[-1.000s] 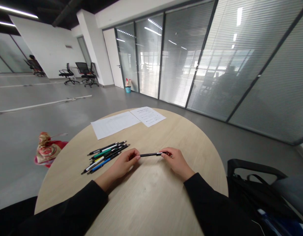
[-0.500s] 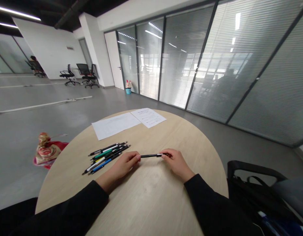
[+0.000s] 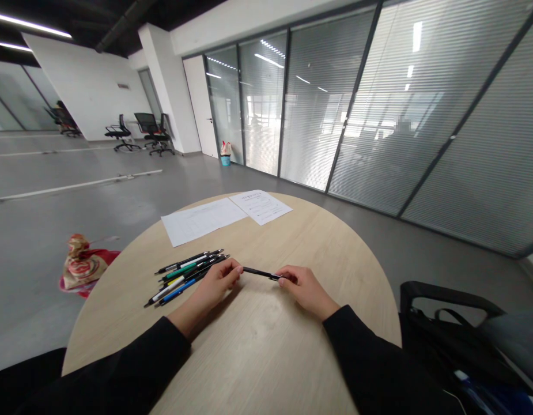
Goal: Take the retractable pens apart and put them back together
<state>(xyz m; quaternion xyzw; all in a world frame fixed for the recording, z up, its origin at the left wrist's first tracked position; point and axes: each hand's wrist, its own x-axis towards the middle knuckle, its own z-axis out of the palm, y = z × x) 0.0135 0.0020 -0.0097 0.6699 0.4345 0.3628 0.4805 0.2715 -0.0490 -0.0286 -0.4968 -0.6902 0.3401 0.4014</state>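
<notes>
A slim black pen stretches between my two hands, low over the table, its right end tilted slightly toward me. My left hand pinches its left end between thumb and fingertips. At the other end, my right hand is closed on the pen, and its fingers hide the tip there. Just left of my left hand lies a loose pile of several pens, with black, white, green, yellow and blue barrels, all pointing roughly the same way. My left hand partly covers the near side of that pile.
Two printed paper sheets lie at the far side of the round wooden table. A black chair with a bag stands at the right. On the floor at the left sits a red and gold bag.
The pen has turned: its left end is now higher and its right end lower. Both hands have shifted slightly to the left.
</notes>
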